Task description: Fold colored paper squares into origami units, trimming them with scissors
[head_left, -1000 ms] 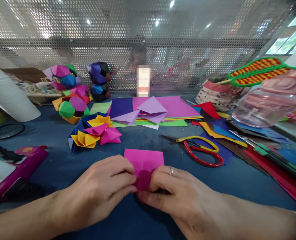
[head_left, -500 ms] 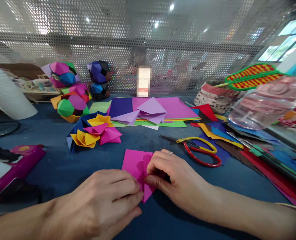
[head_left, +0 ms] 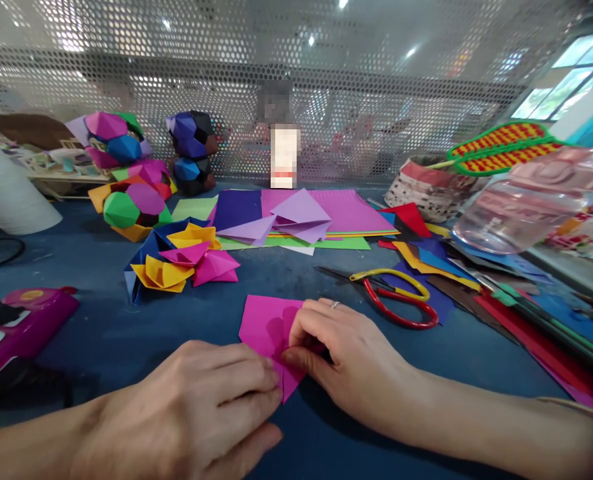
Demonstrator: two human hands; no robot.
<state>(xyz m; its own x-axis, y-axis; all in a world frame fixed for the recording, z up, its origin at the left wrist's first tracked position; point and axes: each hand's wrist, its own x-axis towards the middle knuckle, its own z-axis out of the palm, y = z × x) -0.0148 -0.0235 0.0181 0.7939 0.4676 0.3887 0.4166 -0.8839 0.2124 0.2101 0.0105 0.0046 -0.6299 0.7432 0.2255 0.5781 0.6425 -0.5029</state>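
A sheet of magenta origami paper (head_left: pixel 263 323) lies on the dark blue table in front of me, with a flap folded over along its right side and a point toward me. Its lower left part is under the bent fingers of my left hand (head_left: pixel 216 400), which are close together and hold it down, the thumb resting lower. With thumb and curled fingers, my right hand (head_left: pixel 341 353) pinches the folded flap on the right. A ring sits on one right finger. What lies under the fingertips is hidden.
Scissors (head_left: pixel 406 293) with red and yellow handles lie right of the paper. Folded yellow and magenta pieces (head_left: pixel 191 257) sit at the left, near paper balls (head_left: pixel 136 207). Behind are stacked sheets (head_left: pixel 351 213). A glue gun (head_left: pixel 31 320) is far left, a clear bottle (head_left: pixel 521 207) right.
The view has shifted slightly, so everything sits a little further left and up. Both hands stay on the magenta paper, the right pressing at the flap; the fold looks nearly the same.
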